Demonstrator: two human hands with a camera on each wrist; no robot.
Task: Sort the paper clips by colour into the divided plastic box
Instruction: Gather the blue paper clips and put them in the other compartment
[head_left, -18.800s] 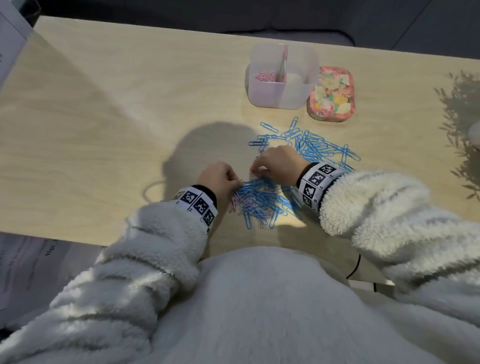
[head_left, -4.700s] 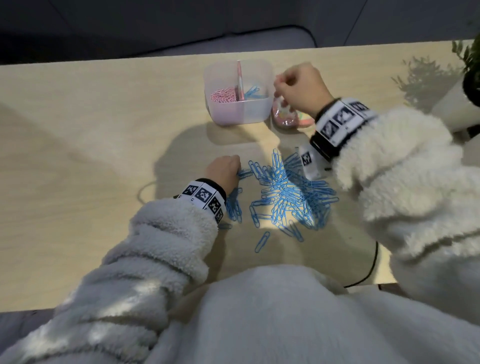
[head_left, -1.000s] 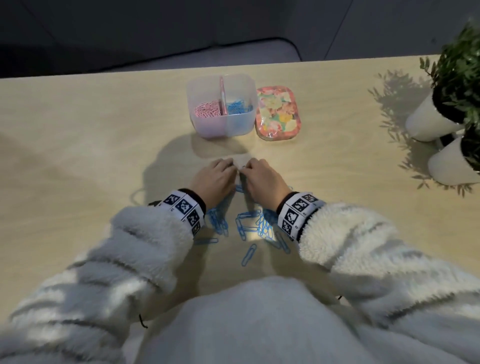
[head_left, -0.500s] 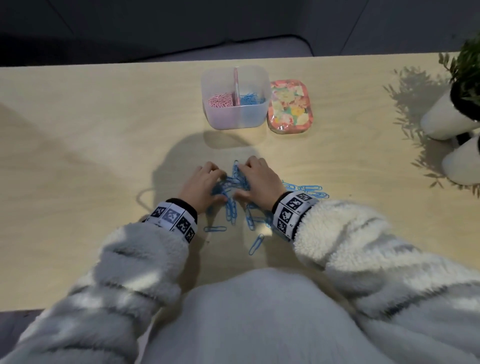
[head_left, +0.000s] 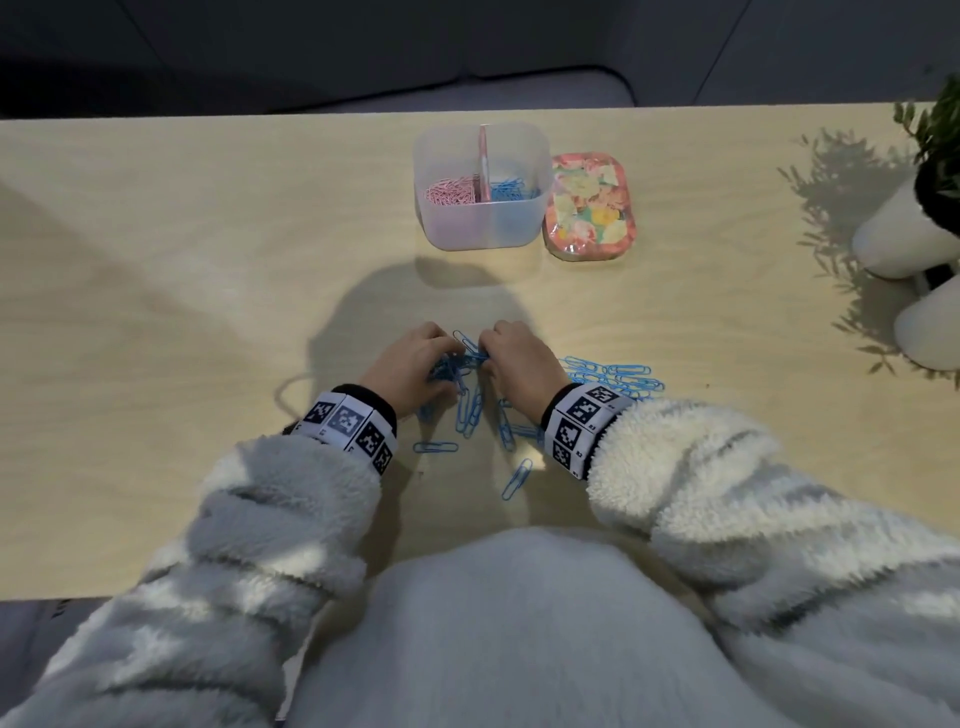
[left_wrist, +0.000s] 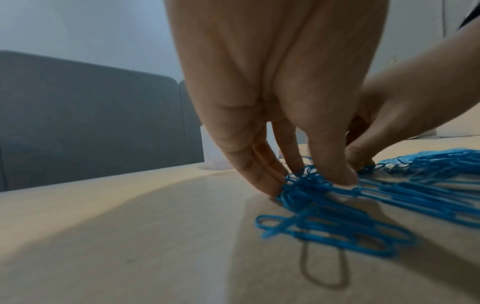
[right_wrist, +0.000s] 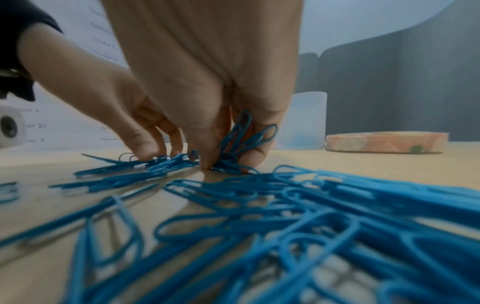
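Observation:
Blue paper clips (head_left: 470, 410) lie scattered on the wooden table near its front edge. My left hand (head_left: 452, 358) and right hand (head_left: 485, 358) meet fingertip to fingertip over them. The left wrist view shows my left hand (left_wrist: 306, 181) pinching a bunch of the blue clips (left_wrist: 324, 197) between thumb and fingers against the table. In the right wrist view my right hand (right_wrist: 228, 160) pinches several clips (right_wrist: 244, 133) that stick up between its fingers. The divided plastic box (head_left: 483, 228) stands further back, with pink clips (head_left: 449, 191) in its left compartment and blue clips (head_left: 511, 189) in its right.
A floral lid (head_left: 589, 205) lies just right of the box. More blue clips (head_left: 615, 376) spread out to the right of my right wrist. Two white plant pots (head_left: 904, 239) stand at the table's right edge. The table's far edge runs just behind the box.
A second ago both hands lay flatter over the clips. Their fingers have since curled and drawn together, gathering clips between them. The box and lid have not moved.

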